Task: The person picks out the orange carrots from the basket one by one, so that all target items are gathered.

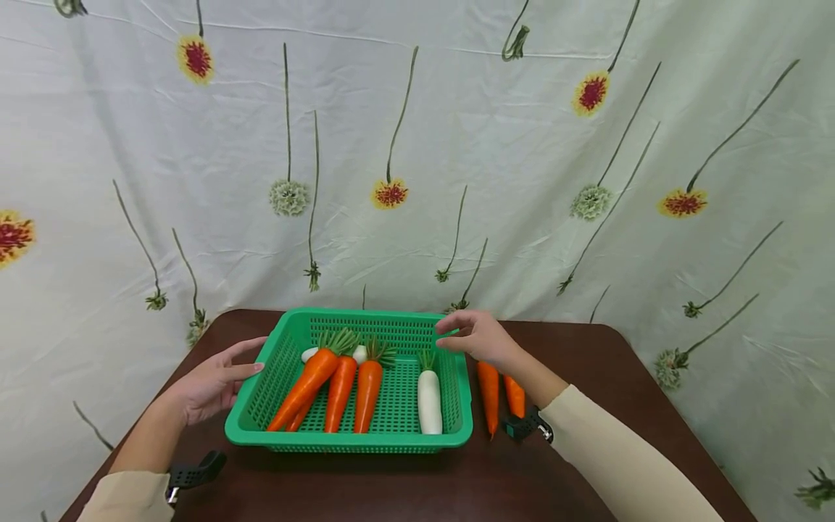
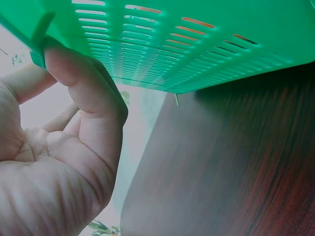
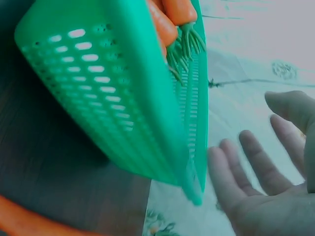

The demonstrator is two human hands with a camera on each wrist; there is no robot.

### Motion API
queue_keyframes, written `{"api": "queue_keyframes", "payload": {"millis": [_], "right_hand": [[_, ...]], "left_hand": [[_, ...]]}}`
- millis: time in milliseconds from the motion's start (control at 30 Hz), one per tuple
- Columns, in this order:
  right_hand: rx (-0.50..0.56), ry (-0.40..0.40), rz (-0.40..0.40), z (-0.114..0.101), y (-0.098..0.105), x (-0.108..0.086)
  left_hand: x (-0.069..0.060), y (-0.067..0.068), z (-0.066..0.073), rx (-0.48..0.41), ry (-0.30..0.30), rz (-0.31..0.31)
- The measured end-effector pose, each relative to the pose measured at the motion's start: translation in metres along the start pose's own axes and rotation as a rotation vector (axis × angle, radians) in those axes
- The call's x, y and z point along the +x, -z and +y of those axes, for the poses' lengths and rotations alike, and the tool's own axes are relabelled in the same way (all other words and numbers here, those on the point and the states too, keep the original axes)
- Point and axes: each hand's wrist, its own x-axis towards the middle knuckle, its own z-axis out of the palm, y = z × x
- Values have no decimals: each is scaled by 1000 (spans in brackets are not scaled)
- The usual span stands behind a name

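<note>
A green plastic basket (image 1: 385,439) stands on the dark table, its slotted side filling the top of the left wrist view. My left hand (image 1: 212,380) holds its left rim, with curled fingers under the edge in the left wrist view. Above the right back corner hovers my right hand (image 1: 476,337), its fingers parted and apart from the basket in the right wrist view. Several orange carrots (image 1: 368,395) with green tops lean in the basket's left half, partly covering white pieces (image 1: 309,354). One white radish (image 1: 429,402) lies at the right.
Two more carrots (image 1: 488,395) lie on the brown table (image 1: 574,435) right of the basket, one partly behind my right wrist. A white cloth (image 1: 352,239) with printed flowers hangs behind the table. Dark straps (image 1: 196,471) circle both wrists.
</note>
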Motion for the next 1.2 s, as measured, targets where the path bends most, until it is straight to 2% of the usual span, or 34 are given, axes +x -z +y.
{"api": "queue_keyframes", "payload": {"millis": [200, 333, 467, 800, 933, 1200], "right_hand": [[15, -99, -190, -16, -11, 16], [24, -153, -275, -28, -19, 27], [32, -166, -334, -35, -28, 36], [105, -205, -353, -32, -57, 59], [128, -254, -341, -32, -66, 63], [92, -343, -330, -32, -83, 69]], "left_hand": [[0, 2, -2, -2, -1, -1], [0, 4, -3, -3, -2, 0], [1, 4, -4, 0, -3, 1], [1, 3, -4, -11, -8, -3], [1, 2, -4, -10, -10, -1], [1, 2, -4, -16, -22, -5]]}}
